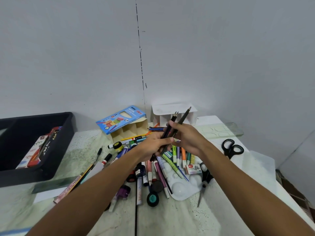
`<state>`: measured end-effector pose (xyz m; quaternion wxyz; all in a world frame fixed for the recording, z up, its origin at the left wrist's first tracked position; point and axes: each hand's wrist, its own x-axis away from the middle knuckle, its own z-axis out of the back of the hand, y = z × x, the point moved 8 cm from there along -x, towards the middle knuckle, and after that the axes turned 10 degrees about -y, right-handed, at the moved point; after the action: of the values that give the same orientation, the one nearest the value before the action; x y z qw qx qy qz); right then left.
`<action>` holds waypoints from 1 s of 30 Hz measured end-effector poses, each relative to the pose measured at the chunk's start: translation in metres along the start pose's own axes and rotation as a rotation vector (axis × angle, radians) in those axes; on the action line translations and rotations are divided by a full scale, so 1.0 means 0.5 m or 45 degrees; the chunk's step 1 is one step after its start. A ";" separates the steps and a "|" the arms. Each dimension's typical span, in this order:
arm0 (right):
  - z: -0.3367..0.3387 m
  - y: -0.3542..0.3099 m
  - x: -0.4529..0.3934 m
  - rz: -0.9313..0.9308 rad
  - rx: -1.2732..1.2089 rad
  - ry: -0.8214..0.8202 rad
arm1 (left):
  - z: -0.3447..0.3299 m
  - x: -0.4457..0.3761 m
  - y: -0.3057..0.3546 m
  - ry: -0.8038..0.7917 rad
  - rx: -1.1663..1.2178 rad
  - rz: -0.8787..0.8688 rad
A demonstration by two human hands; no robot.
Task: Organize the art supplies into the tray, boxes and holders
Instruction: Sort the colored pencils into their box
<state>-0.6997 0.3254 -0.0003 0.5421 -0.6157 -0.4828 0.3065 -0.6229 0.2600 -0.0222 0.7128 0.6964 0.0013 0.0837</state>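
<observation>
Both hands hold a bunch of dark pencils (177, 122) above the table, tips pointing up and away. My left hand (154, 145) grips the lower end of the bunch. My right hand (185, 137) grips it higher up. Below them lies a heap of markers, pens and paint pots (150, 169). A blue coloured-pencil box (121, 119) lies open behind the heap, with a cardboard divider (129, 129) beside it. A white holder (172, 113) stands at the wall. The black tray (56, 150) at the left holds some boxes (42, 147).
A white paint palette (184, 186) lies under the heap's right side, with a staples box (193, 168) on it. One pair of black scissors (205, 178) lies by the palette, another (231, 148) farther right. The table edge drops off at the right.
</observation>
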 end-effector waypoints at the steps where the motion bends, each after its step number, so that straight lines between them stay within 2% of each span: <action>1: -0.002 -0.002 -0.003 0.034 -0.047 0.007 | -0.006 0.002 0.002 -0.009 -0.008 0.009; 6: -0.019 -0.013 0.000 0.176 -0.141 -0.006 | -0.007 0.016 0.005 0.014 -0.044 -0.021; 11: -0.013 -0.044 0.018 0.357 -0.215 0.145 | 0.010 0.038 -0.005 0.152 0.073 0.061; 13: -0.006 -0.062 0.027 0.429 -0.328 0.170 | 0.024 0.052 -0.021 0.259 0.323 0.065; 17: -0.033 -0.065 0.035 0.521 -0.490 0.149 | 0.023 0.065 -0.029 0.416 1.030 -0.128; 20: -0.076 -0.037 0.029 0.531 -0.469 0.151 | 0.017 0.070 -0.017 0.503 1.224 -0.220; 27: -0.151 -0.010 0.022 0.518 -0.446 0.081 | 0.043 0.131 -0.032 0.604 1.195 -0.190; 30: -0.199 -0.006 0.016 0.493 -0.427 0.031 | 0.078 0.181 -0.037 0.641 0.930 -0.124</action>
<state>-0.6081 0.2956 0.0259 0.3693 -0.7816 -0.3935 0.3128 -0.5269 0.2318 -0.0289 0.4006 0.8596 0.2369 0.2110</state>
